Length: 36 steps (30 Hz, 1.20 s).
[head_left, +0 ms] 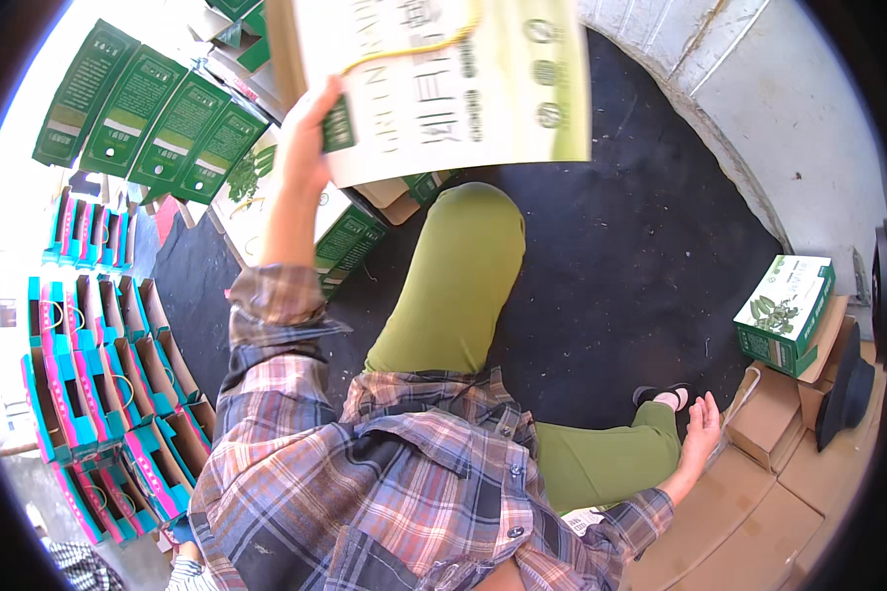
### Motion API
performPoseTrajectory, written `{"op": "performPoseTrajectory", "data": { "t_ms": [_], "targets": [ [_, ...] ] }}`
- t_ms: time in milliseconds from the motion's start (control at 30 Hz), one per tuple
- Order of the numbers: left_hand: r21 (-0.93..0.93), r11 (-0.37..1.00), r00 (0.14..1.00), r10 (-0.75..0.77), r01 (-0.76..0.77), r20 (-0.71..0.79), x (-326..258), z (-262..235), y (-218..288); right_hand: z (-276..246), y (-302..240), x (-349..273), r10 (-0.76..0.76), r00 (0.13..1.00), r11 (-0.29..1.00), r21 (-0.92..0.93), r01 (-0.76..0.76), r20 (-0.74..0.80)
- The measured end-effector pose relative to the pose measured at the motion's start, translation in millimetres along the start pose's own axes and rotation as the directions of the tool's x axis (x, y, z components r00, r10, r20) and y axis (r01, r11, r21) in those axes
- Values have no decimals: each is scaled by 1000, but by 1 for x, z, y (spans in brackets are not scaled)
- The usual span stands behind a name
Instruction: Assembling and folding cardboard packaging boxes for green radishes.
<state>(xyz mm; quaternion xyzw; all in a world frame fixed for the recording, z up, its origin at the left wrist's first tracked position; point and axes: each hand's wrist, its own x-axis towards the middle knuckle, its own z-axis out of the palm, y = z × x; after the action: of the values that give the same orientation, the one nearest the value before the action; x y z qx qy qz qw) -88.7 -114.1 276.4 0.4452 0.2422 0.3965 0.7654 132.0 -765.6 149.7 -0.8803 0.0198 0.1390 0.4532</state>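
Seemingly lifting/handling step: left hand (310, 138) grip pinches the edge of the white-green box (453, 94) at 12 o'clock, right hand (698, 433) empty, loosely spread at 4; next move likely needs steady hold.

On my feed the scene is bright, with strong light at the left, where the background burns out to white around the green boxes (133, 110). The black floor (611, 246) reads dark, though its specks show. I find the print on the raised white carton (503, 94) soft and slightly smeared. Fisheye distortion curves the pale wall (793, 118), and my view falls to black at the corners
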Motion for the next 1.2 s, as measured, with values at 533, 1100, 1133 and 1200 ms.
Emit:
{"op": "performPoseTrajectory", "data": {
  "t_ms": [533, 1100, 1133, 1200],
  "targets": [
    [-64, 994, 836, -112, 92, -537, -128, -335, 41, -7, 16, 10, 203, 978, 970, -142, -196, 37],
    [61, 987, 793, -83, 150, -603, -135, -380, 41, -11, 4, 0, 222, 973, 967, -136, -213, 54],
    [173, 970, 822, -43, 170, -567, -138, -383, 36, -12, 1, -1, 218, 973, 970, -121, -209, 69],
    [359, 880, 811, -49, 312, -583, -133, -341, 9, -28, -7, -20, 252, 967, 965, -80, -250, 20]
  ]
}}
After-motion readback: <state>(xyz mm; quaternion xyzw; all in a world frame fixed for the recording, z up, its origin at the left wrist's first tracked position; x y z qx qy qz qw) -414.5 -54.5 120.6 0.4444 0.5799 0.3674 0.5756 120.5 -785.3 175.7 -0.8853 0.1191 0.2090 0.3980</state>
